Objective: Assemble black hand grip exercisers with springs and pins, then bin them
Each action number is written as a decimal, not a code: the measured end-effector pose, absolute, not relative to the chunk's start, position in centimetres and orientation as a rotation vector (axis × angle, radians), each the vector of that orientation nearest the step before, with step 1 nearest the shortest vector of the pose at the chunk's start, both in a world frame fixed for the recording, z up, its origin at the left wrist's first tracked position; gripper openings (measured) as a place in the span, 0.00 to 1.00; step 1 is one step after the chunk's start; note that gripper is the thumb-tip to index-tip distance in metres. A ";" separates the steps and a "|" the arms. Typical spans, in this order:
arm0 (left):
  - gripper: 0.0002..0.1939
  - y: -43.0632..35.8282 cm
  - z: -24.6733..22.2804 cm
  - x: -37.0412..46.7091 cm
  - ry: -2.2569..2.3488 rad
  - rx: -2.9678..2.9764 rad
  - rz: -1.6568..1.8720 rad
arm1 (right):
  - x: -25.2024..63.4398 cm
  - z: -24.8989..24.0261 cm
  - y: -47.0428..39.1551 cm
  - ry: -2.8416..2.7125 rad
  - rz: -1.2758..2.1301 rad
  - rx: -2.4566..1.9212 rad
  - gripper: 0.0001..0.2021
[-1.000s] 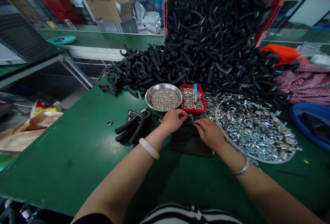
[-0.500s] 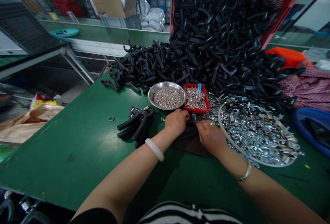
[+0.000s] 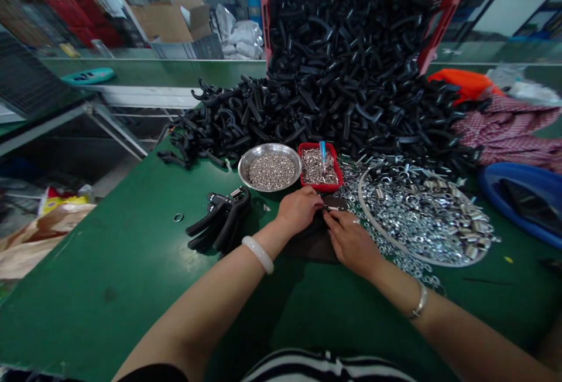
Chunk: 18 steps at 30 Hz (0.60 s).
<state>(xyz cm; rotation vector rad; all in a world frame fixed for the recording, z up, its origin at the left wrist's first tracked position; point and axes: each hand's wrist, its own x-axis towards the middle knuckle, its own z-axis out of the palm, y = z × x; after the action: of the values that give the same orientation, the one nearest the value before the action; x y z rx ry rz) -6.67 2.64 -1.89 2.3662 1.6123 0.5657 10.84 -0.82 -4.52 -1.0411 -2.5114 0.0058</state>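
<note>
My left hand point(image 3: 301, 211) is closed, its fingertips pinching a black hand grip part that is mostly hidden. From the other side my right hand point(image 3: 353, 241) has thumb and fingers closed at the same part, and the two hands nearly touch. A small metal spring point(image 3: 334, 208) shows just beyond the fingertips. Beneath both hands lies a dark mat point(image 3: 314, 248). To the left, a few black hand grips point(image 3: 222, 221) with metal springs rest in a stack on the green table point(image 3: 144, 276).
Ahead stand a metal bowl point(image 3: 244, 173) of small parts and a red tray point(image 3: 339, 176) of pins with a blue-handled tool point(image 3: 323, 151). Behind rises a heap of black handles point(image 3: 333, 77). Right are a hoop-rimmed pile of metal rings and springs point(image 3: 421, 218) and a blue basin point(image 3: 496, 186).
The view has shifted, so the table's contents appear further left. My fingertips have drawn closer together, and the metal piece between them now lies flatter, pointing right.
</note>
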 end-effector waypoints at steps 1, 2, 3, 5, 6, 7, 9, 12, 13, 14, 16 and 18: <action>0.09 2.6 -1.9 -6.7 1.600 2.383 0.571 | 10.9 -4.5 -0.8 -2.511 0.012 -1.046 0.20; 0.09 2.6 -1.9 -6.7 1.588 2.399 0.574 | 10.9 -4.6 -0.8 -2.509 0.017 -1.052 0.19; 0.09 2.6 -1.9 -6.6 1.582 2.414 0.573 | 10.9 -4.6 -0.8 -2.506 0.022 -1.058 0.19; 0.10 2.7 -1.7 -6.5 1.575 2.453 0.551 | 11.0 -4.8 -0.7 -2.503 0.035 -1.068 0.20; 0.10 2.7 -1.6 -6.4 1.573 2.476 0.529 | 11.0 -4.8 -0.7 -2.504 0.045 -1.068 0.20; 0.10 2.7 -1.4 -6.4 1.566 2.500 0.500 | 11.1 -4.9 -0.7 -2.505 0.057 -1.066 0.20; 0.11 2.8 -1.3 -6.4 1.537 2.548 0.431 | 11.2 -4.8 -0.7 -2.500 0.082 -1.059 0.20; 0.11 3.1 -1.2 -6.7 1.475 2.582 0.386 | 11.4 -4.6 -0.6 -2.492 0.120 -1.048 0.20; 0.11 3.1 -1.3 -6.8 1.460 2.582 0.391 | 11.5 -4.6 -0.6 -2.491 0.126 -1.049 0.20; 0.11 3.2 -1.3 -6.8 1.449 2.581 0.399 | 11.5 -4.5 -0.6 -2.491 0.127 -1.049 0.19; 0.11 3.2 -1.2 -6.9 1.441 2.584 0.401 | 11.5 -4.6 -0.6 -2.490 0.121 -1.050 0.19; 0.12 3.1 -1.0 -6.7 1.457 2.593 0.369 | 11.5 -4.7 -0.5 -2.483 0.120 -1.043 0.20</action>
<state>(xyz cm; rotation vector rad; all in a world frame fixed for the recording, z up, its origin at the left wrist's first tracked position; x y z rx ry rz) -6.72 3.14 -1.00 2.5932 1.4574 0.3695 11.52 -0.53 -4.66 -1.0433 -2.4834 0.1202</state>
